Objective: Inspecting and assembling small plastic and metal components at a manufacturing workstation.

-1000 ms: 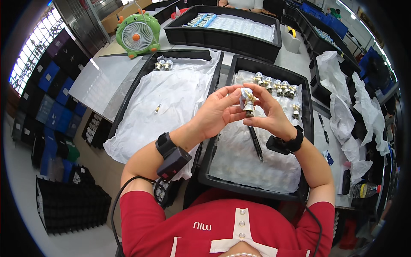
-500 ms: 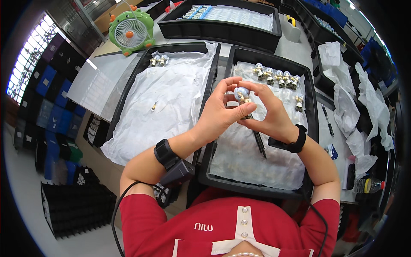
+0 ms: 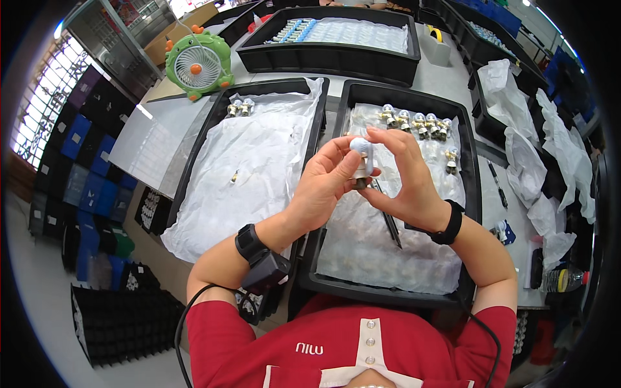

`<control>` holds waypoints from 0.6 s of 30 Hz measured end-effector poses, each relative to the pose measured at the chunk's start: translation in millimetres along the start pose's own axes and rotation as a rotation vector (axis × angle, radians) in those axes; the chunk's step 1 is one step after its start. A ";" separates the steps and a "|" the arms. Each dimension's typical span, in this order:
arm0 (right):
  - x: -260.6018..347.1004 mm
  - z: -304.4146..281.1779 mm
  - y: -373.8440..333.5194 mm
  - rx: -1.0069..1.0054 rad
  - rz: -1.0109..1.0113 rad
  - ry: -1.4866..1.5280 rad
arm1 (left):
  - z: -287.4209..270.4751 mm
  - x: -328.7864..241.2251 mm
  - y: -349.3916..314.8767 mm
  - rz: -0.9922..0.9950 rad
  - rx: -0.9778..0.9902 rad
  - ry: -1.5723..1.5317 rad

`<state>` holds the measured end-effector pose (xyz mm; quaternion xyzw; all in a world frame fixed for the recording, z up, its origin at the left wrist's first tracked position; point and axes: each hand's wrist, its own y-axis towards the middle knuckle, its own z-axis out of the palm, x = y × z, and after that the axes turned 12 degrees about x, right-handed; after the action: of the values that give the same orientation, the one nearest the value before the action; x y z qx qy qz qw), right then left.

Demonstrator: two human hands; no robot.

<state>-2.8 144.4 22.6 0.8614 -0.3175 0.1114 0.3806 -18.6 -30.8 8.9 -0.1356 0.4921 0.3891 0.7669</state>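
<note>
A small figurine [image 3: 360,157] with a pale blue rounded head, a light body and a dark base is upright between my hands. The fingers and thumb of my left hand [image 3: 318,187] are closed around it. My right hand [image 3: 414,184] curves beside it, thumb and fingers apart, its fingertips near the head and base; whether they touch is unclear. Below the hands, a thin dark tool with two prongs [image 3: 391,227] slants over the white sheet [image 3: 369,258] in the right black tray [image 3: 388,291]. Similar figurines [image 3: 420,123] stand along that tray's far side, with another figurine [image 3: 451,160] nearer.
On the left, a paper-lined black tray [image 3: 223,97] holds two figurines [image 3: 240,107] and a tiny loose piece [image 3: 234,176]. Farther back are a green fan [image 3: 197,64], a larger black tray [image 3: 323,61] and a tape dispenser [image 3: 436,48]. A pen [image 3: 497,184] lies at right.
The figurine has turned upright and moved slightly left and down, its smooth blue head now facing me. My left thumb has shifted up onto it. My right thumb and fingers stand further apart.
</note>
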 end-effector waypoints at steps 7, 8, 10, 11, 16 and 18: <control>-0.3 -1.0 -0.6 -0.008 -0.015 0.036 | -3.4 -1.3 0.0 -0.038 0.107 -0.205; -0.9 -2.8 -1.3 0.011 -0.003 0.065 | -1.6 -2.9 -0.1 -0.049 0.130 -0.229; -1.8 -4.3 -2.2 0.032 0.009 0.094 | -1.7 -4.4 -0.1 -0.060 0.153 -0.256; -2.0 -4.2 -2.5 0.036 0.033 0.153 | -2.8 -5.5 -0.3 -0.073 0.176 -0.249; -6.0 -3.4 -3.7 0.058 0.066 0.265 | -1.3 -7.7 -0.1 -0.060 0.200 -0.223; -7.6 -1.4 -2.9 0.011 0.029 0.301 | -1.1 -9.0 0.2 -0.076 0.194 -0.213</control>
<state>-6.8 150.4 18.6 0.8322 -0.2685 0.2466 0.4177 -21.4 -35.4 16.2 -0.0372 0.4378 0.3225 0.8384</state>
